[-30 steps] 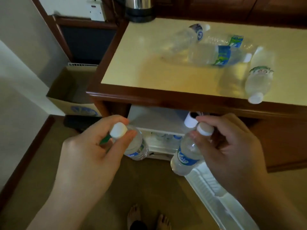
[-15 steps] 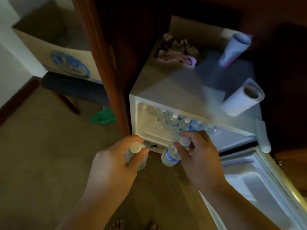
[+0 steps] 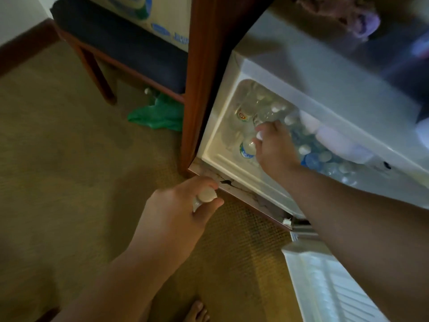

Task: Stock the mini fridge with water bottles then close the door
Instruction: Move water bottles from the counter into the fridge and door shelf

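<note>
- Looks like a hotel or guest room: a white mini fridge [image 3: 299, 73] sits inside a dark wood cabinet [image 3: 204, 66] at 1 o'clock.
- Tan carpet [image 3: 58, 170] covers the floor, with a wood baseboard [image 3: 25, 45] at 10 o'clock.
- A padded bench [image 3: 120, 45] at 11 o'clock carries a printed cardboard box [image 3: 167, 17].
- A bare foot [image 3: 197, 312] at 6 o'clock.

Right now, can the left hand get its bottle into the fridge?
Probably yes: the left hand holds its bottle just outside the fridge, door open, though the right hand fills the near opening.
</note>
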A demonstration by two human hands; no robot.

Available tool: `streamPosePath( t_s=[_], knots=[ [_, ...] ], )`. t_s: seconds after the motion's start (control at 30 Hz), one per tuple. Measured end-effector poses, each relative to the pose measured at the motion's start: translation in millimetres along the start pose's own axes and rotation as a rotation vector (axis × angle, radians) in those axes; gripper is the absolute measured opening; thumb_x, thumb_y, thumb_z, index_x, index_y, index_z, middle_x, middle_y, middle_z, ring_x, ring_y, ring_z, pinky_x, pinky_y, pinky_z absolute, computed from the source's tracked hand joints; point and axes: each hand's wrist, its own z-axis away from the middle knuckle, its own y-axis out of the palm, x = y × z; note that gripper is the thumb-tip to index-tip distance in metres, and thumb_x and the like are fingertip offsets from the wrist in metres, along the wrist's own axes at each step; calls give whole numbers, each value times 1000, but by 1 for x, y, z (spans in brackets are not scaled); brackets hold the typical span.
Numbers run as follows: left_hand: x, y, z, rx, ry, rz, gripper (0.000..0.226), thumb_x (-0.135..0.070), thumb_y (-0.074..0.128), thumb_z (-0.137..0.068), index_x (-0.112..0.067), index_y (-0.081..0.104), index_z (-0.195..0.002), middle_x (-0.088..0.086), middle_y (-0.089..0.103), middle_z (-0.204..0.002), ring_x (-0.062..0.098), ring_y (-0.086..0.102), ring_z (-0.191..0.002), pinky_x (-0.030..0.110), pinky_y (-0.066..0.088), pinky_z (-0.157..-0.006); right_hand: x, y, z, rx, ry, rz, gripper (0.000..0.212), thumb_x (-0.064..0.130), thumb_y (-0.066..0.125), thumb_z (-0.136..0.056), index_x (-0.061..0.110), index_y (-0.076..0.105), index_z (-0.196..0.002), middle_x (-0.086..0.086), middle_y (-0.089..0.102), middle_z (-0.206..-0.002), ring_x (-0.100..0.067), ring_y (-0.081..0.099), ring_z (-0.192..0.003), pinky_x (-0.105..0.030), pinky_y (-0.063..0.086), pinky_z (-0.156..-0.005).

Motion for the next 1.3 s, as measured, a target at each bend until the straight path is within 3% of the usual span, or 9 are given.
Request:
streamPosePath(
  t_s=[0.13, 0.47, 0.6, 0.77, 0.83, 0.93, 1.07, 1.17, 1.3],
  knots=[
    [21, 12, -1, -7, -22, 14, 27, -50, 69, -88, -42, 71, -114, -28, 67, -85, -15, 61, -94, 2, 47, -67, -11, 20, -32, 23, -6, 176, 30, 14, 60, -99, 7, 56, -129, -17, 53, -127, -32, 54, -115, -38, 45, -97],
    [46, 22, -15, -16, -33, -8, 25, -53, 67, -88, -42, 71, -111, -29, 68, -84, -11, 64, -86, 10, 50, -66, -18, 43, -57, 31, -15, 311, 43, 4, 71, -85, 5, 56, -125, -21, 55, -124, -35, 52, -114, -38, 40, -101],
    [47, 25, -27, -35, -18, -15, 24, -51, 65, -89, -40, 70, -110, -26, 67, -83, -9, 65, -83, 11, 53, -64, -20, 44, -58, 29, 50, 304, 47, 2, 66, -81, 8, 56, -126, -20, 54, -125, -36, 49, -115, -45, 46, -99],
    [43, 34, -56, 1, -15, -22, 15, -45, 68, -94, -41, 68, -108, -21, 66, -85, -9, 63, -88, 7, 48, -63, -10, 38, -27, -79, 118, 38, 61, 4, 60, -90, 13, 44, -148, -17, 31, -159, -35, 34, -143, -46, 39, -114],
    [39, 36, -71, 14, 12, -34, 15, -44, 67, -95, -39, 67, -109, -16, 69, -89, 1, 66, -81, 18, 54, -67, -6, 39, -3, -153, 111, -86, 65, 4, 59, -89, 12, 42, -151, -12, 22, -165, -31, 27, -149, -42, 35, -118],
    [28, 40, -93, 37, 85, -104, 20, -45, 66, -97, -35, 66, -115, -9, 70, -92, 11, 67, -79, 30, 57, -65, 1, 51, 49, -238, 148, -248, 59, 5, 61, -88, 12, 47, -146, -11, 27, -164, -31, 29, -149, -44, 37, -118],
    [15, 48, -131, 67, 138, -118, 20, -41, 70, -96, -30, 67, -112, -10, 68, -91, 4, 62, -76, 23, 51, -62, 15, 76, 118, -86, 329, -354, 58, 12, 59, -91, 17, 45, -147, -7, 25, -164, -27, 25, -152, -51, 37, -118],
    [4, 59, -157, 106, 139, -124, 19, -41, 70, -96, -32, 66, -112, -12, 66, -96, -3, 60, -79, 9, 50, -58, 26, 87, 152, 25, 398, -333, 63, 16, 59, -91, 20, 39, -151, -7, 24, -166, -27, 22, -152, -49, 30, -122],
    [-7, 73, -187, 78, 270, -222, 21, -37, 70, -96, -25, 66, -112, -9, 66, -102, 9, 62, -89, 18, 49, -71, 29, 94, 175, 192, 481, -381, 76, 27, 57, -94, 27, 18, -159, -1, 12, -170, -22, 11, -156, -47, 20, -125]
  ],
)
